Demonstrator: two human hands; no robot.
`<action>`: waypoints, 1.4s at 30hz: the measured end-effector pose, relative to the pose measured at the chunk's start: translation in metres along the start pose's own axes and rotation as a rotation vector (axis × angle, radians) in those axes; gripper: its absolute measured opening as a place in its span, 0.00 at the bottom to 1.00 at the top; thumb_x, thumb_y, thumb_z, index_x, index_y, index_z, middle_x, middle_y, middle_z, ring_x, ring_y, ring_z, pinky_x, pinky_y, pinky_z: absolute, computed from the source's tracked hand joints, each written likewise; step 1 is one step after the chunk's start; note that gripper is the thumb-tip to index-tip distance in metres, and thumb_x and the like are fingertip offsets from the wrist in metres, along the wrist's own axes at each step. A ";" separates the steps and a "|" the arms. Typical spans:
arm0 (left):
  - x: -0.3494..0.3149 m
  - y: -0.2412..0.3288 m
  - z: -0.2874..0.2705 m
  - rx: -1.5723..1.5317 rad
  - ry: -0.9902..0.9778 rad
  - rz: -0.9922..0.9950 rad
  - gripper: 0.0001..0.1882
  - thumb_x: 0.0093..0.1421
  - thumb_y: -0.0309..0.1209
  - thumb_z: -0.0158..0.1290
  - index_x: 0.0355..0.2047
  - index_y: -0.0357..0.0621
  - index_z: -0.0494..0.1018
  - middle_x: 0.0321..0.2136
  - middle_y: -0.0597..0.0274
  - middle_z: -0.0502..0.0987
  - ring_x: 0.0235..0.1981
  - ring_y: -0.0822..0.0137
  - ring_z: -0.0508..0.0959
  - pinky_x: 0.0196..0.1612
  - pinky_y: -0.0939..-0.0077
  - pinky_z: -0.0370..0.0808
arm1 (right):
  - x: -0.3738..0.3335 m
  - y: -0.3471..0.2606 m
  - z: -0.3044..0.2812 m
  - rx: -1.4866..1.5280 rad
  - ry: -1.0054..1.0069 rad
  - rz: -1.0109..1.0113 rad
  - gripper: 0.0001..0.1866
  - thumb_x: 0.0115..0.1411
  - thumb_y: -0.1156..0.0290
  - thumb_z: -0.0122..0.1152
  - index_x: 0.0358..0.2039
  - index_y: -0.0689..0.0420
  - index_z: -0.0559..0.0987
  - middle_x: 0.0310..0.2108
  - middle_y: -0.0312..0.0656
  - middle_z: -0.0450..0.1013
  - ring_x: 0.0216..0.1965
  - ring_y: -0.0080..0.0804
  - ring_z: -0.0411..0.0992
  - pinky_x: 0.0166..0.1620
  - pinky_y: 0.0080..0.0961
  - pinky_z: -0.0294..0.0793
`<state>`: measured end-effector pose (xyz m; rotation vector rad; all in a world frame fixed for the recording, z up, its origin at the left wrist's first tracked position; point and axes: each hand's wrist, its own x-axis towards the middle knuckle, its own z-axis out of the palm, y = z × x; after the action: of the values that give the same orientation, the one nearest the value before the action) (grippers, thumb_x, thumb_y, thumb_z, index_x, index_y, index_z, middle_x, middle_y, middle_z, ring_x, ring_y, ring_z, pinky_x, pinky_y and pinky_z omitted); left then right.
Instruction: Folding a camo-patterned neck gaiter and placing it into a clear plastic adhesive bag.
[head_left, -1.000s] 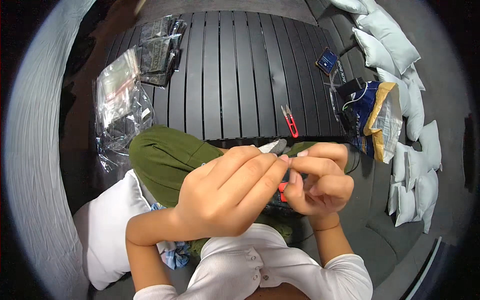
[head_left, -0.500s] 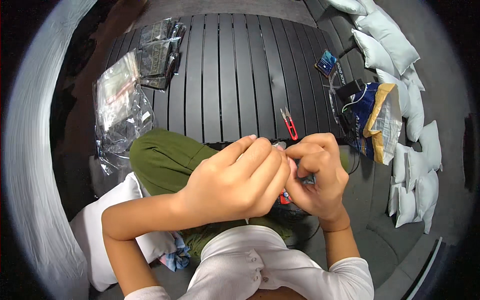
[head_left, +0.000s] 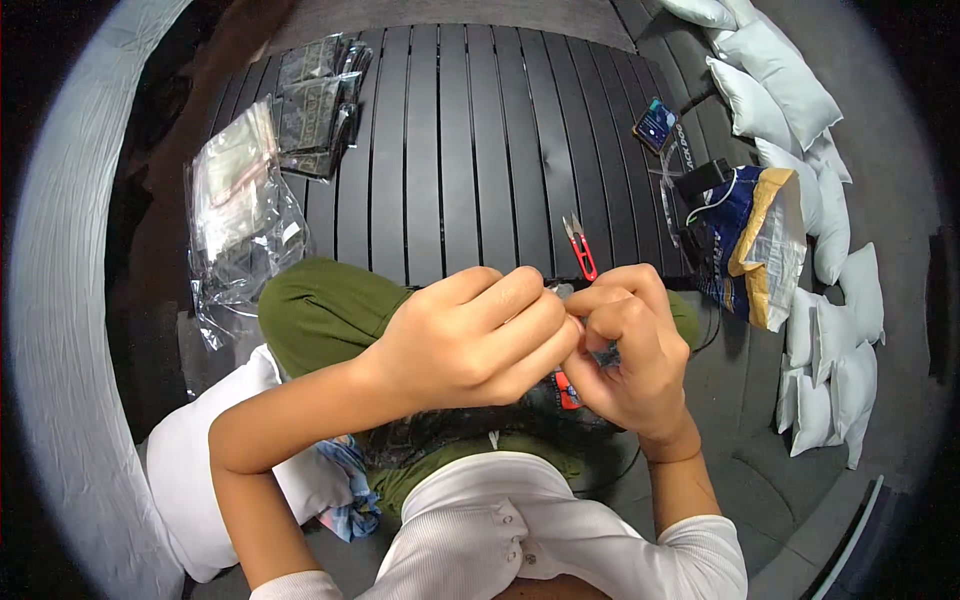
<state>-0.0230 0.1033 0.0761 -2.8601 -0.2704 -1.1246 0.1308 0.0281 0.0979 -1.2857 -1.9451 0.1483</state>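
Note:
My left hand (head_left: 475,340) and my right hand (head_left: 630,350) meet above my lap, fingertips touching. The left fingers are curled inward, and whatever they pinch is hidden behind them. My right thumb and forefinger press together at the left fingertips; what lies between them is too small to make out. A bit of clear, shiny material (head_left: 563,291) shows just past the fingertips. Below the hands, a small red item (head_left: 568,390) and dark material rest on my lap. Red thread snips (head_left: 579,248) lie on the table's near edge, beyond my right hand.
The black slatted table (head_left: 460,150) stands in front of me. Dark packets in clear wrap (head_left: 315,110) and clear plastic bags (head_left: 235,200) lie at its left. A phone (head_left: 656,124) and a blue-and-tan bag (head_left: 755,240) are at right. White pillows (head_left: 775,85) line the right side.
My hands have shifted only slightly, the left one tilting a little and its fingers drawing in. More of the red item and the dark material on my lap shows now.

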 end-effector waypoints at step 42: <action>0.016 0.041 -0.058 -1.448 0.258 0.142 0.04 0.52 0.22 0.53 0.26 0.32 0.75 0.29 0.51 0.76 0.32 0.57 0.73 0.36 0.69 0.78 | 0.025 -0.086 0.022 1.156 1.101 -0.721 0.15 0.46 0.87 0.47 0.13 0.53 0.60 0.14 0.32 0.59 0.15 0.16 0.54 0.22 0.08 0.53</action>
<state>-0.0428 0.0583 0.1301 -3.4685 1.2436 -2.2594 0.0489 0.0147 0.1380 0.1833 -0.8950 0.1193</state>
